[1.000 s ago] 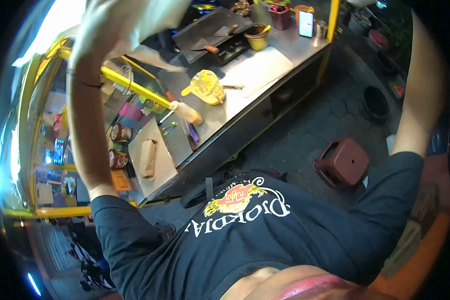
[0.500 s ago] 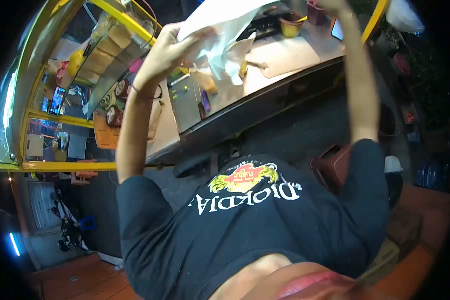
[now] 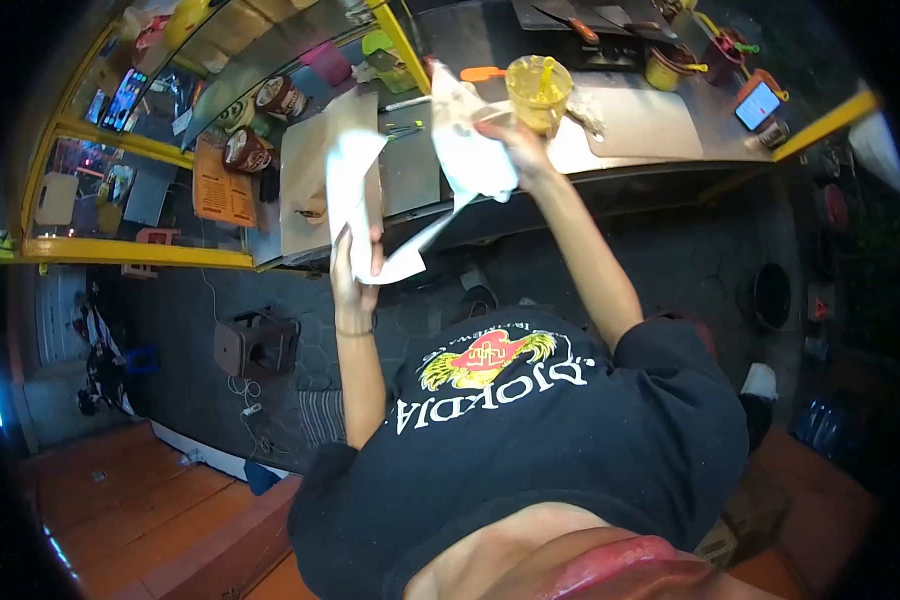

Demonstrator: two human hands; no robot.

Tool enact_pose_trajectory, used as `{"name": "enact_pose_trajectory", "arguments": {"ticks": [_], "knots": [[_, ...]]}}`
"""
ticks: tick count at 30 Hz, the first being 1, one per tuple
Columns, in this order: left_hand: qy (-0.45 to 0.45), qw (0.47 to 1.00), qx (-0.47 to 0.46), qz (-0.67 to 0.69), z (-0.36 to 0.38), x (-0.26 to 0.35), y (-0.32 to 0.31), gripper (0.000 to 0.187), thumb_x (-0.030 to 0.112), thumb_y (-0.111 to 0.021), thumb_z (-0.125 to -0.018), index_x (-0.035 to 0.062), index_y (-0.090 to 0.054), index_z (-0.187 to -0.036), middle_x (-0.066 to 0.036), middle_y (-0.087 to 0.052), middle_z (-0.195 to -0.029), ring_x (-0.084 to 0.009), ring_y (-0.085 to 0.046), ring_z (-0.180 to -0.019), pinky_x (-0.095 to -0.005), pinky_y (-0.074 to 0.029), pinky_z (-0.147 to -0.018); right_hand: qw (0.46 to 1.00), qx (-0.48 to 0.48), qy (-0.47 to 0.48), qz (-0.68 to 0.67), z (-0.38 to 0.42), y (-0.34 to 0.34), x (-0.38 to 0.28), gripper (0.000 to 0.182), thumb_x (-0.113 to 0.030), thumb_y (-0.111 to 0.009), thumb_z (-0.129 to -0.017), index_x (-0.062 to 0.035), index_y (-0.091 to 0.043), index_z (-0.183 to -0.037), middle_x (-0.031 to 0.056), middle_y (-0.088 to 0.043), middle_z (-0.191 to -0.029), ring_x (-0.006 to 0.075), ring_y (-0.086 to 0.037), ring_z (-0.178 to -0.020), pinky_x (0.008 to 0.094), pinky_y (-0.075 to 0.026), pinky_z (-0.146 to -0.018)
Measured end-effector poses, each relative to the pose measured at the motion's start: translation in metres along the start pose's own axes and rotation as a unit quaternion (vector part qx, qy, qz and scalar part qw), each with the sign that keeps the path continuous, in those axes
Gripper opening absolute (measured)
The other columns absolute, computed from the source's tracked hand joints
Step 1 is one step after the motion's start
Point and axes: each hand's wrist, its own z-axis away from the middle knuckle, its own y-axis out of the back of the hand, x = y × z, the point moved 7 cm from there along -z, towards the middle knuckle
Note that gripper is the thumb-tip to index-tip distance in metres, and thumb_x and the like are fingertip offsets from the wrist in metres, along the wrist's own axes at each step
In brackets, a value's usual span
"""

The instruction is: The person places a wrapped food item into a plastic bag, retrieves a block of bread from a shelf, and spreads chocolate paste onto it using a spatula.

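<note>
My left hand point(image 3: 355, 272) is closed on a white paper sheet point(image 3: 350, 185) near the counter's front edge, with the sheet standing up and folded over. My right hand point(image 3: 518, 150) is closed around a white paper bundle point(image 3: 470, 155), its fingers curled at the upper side. A strip of white paper runs between the two hands. Just beyond my right hand stands a yellow tub point(image 3: 538, 95) with a yellow handle in it. Brown paper point(image 3: 305, 190) lies on the counter beyond my left hand.
A pale cutting board point(image 3: 650, 125) lies on the counter at right. A lit phone point(image 3: 758, 106) and a yellow pot point(image 3: 670, 68) stand farther right. An orange-handled knife point(image 3: 575, 28) lies at the back. Brown-lidded tubs point(image 3: 248, 150) are at left; a stool point(image 3: 257, 345) stands on the floor.
The view has shifted. My left hand has come down toward me with the white paper. My right hand has moved from the far right to the middle and now grips white paper too.
</note>
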Motion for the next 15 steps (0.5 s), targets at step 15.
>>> {"name": "enact_pose_trajectory", "arguments": {"ticks": [15], "knots": [[0.026, 0.993, 0.086, -0.081, 0.013, -0.025, 0.083, 0.019, 0.011, -0.069, -0.085, 0.0019, -0.060, -0.099, -0.002, -0.061, -0.081, -0.0082, -0.054, -0.062, -0.0201, -0.040, -0.050, 0.515, 0.117, 0.599, 0.602, 0.184, -0.131, -0.454, 0.033, -0.029, -0.065, -0.088, -0.0001, -0.064, -0.103, 0.0108, -0.067, -0.092, 0.0189, -0.065, -0.083, 0.0339, -0.051, -0.072]]}}
